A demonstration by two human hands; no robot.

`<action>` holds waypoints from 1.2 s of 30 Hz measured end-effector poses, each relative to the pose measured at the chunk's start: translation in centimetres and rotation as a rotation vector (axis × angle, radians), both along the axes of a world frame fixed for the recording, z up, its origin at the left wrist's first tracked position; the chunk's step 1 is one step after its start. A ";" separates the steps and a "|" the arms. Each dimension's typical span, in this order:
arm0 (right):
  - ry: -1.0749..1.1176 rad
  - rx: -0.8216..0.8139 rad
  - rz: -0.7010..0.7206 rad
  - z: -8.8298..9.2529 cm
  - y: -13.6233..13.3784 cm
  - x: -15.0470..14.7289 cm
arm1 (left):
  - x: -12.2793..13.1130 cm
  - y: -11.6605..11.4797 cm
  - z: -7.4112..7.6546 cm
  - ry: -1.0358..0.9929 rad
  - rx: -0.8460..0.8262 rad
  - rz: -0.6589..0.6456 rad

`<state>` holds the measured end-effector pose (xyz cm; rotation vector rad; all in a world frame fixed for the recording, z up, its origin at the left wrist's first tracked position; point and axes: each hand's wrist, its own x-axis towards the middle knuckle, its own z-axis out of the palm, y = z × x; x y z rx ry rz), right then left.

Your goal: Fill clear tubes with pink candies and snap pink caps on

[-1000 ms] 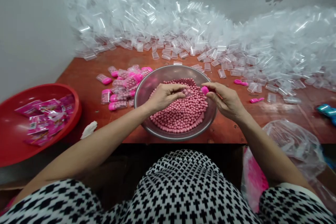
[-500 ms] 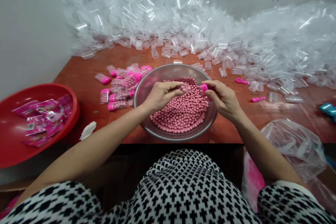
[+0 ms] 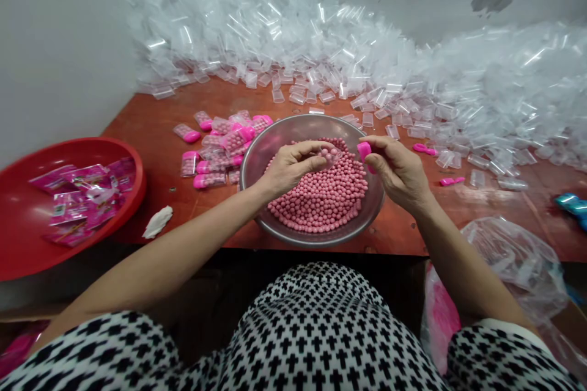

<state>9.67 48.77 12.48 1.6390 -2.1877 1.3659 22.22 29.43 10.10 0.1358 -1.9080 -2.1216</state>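
Note:
My left hand (image 3: 293, 165) is closed around a clear plastic container (image 3: 331, 156) with pink balls inside, its far end pointing right. Between thumb and fingers, my right hand (image 3: 397, 168) pinches a bright pink cap (image 3: 364, 150). A short gap separates the container from the cap. Both hands are over a metal bowl (image 3: 312, 237) that holds a heap of pink balls (image 3: 316, 195). Left of the bowl lies a pile of filled containers with pink caps (image 3: 236, 139).
Clear empty containers (image 3: 298, 36) are heaped along the wall at the back. A red basin (image 3: 137, 177) with pink packets (image 3: 92, 192) stands at left. Crumpled white tissue (image 3: 158, 222), pink pieces (image 3: 452, 181) and a clear plastic bag (image 3: 513, 256) are also around the wooden table (image 3: 403, 226).
The view has shifted slightly. My left hand has turned a little, so the container with balls shows more plainly. The pink cap has tilted in my right hand.

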 end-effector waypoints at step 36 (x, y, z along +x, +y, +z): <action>0.288 0.004 0.012 -1.9 -3.1 2.1 | 0.8 0.0 -1.0 0.137 -0.326 0.077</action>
